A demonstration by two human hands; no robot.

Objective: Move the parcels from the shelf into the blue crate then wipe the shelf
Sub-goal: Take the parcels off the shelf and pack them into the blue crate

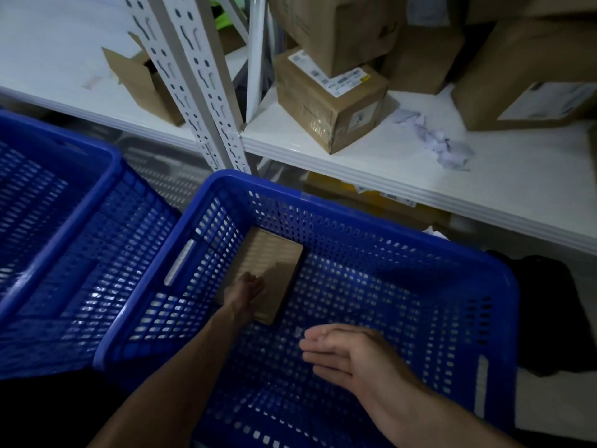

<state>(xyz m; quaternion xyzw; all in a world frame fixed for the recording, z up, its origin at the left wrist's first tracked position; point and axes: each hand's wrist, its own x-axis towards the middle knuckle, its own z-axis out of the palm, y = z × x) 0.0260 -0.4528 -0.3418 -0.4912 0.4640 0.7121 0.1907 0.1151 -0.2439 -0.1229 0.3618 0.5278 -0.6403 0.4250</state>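
parcel (269, 270) lies in blue crate (403, 227), left hand (245, 292) flat on it, right hand (349, 354) released

A second blue basket (58, 202) stands just left of the nearer one, their rims close together. A white perforated upright post (193, 82) rises between the two shelf bays. Something bright green (223, 14) shows behind the post at the top. A dark shape (546, 315) lies on the floor at right.
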